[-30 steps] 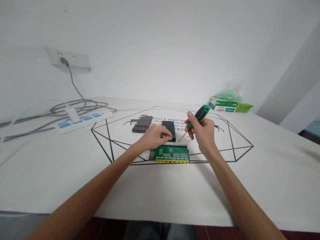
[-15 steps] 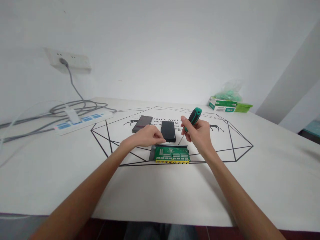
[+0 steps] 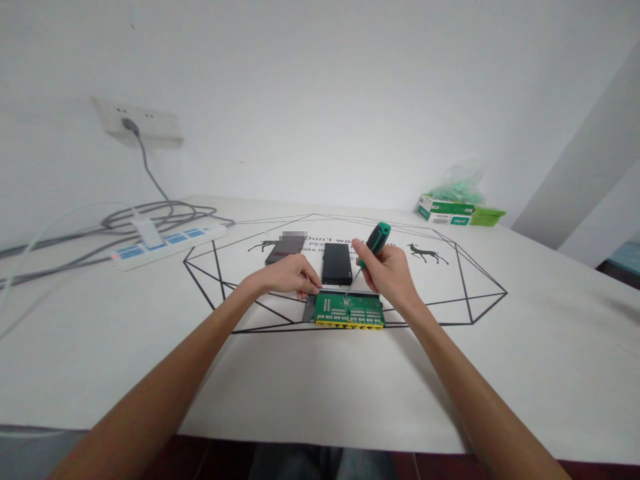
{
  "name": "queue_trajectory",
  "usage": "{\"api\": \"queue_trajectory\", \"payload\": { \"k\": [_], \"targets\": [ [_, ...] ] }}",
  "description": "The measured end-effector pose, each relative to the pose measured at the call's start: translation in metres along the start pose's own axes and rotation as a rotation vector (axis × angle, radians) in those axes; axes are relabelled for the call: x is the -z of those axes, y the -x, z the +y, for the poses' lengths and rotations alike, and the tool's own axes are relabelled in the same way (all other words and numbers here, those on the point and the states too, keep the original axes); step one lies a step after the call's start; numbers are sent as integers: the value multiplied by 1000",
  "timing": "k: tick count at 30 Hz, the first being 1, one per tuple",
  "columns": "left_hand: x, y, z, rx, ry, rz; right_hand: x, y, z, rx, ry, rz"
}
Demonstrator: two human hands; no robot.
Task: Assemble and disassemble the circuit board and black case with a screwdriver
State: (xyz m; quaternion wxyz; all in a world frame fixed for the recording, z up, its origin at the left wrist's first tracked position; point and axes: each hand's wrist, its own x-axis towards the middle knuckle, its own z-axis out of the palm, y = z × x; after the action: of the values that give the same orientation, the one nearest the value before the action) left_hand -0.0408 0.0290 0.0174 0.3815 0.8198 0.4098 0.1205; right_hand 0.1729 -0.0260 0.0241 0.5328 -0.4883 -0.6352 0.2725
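A green circuit board (image 3: 357,309) with a yellow row along its front edge lies in a dark metal tray (image 3: 309,309) on the table. My right hand (image 3: 390,270) is wrapped round the green and black handle of a screwdriver (image 3: 375,241). The screwdriver leans, its tip at the board's back edge. At the tray's back left corner is my left hand (image 3: 295,275), fingers pinched together; what they hold, if anything, is too small to make out. Just behind the tray lies a black box (image 3: 337,263).
A phone (image 3: 287,249) lies behind my left hand. On the left are a white power strip (image 3: 170,245) and coiled grey cables (image 3: 145,217). Green and white boxes (image 3: 445,208) with a plastic bag (image 3: 460,183) stand at the back right. The table (image 3: 310,387) has printed black lines.
My right hand and the screwdriver have moved left, the tip now further left along the board. My left hand has shifted slightly left, and the board a little to the right.
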Motion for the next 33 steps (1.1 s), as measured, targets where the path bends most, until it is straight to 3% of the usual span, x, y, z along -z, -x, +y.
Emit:
{"api": "queue_trajectory", "payload": {
  "k": [9, 22, 33],
  "targets": [
    [-26, -9, 10, -81, -5, -4, 1, 1, -1, 70, 135, -58],
    [-26, -8, 13, -24, 16, -43, -1, 3, -1, 105, 193, -63],
    [-25, -7, 14, -69, -42, -48, 0, 2, -2, 108, 205, -116]
  ]
}}
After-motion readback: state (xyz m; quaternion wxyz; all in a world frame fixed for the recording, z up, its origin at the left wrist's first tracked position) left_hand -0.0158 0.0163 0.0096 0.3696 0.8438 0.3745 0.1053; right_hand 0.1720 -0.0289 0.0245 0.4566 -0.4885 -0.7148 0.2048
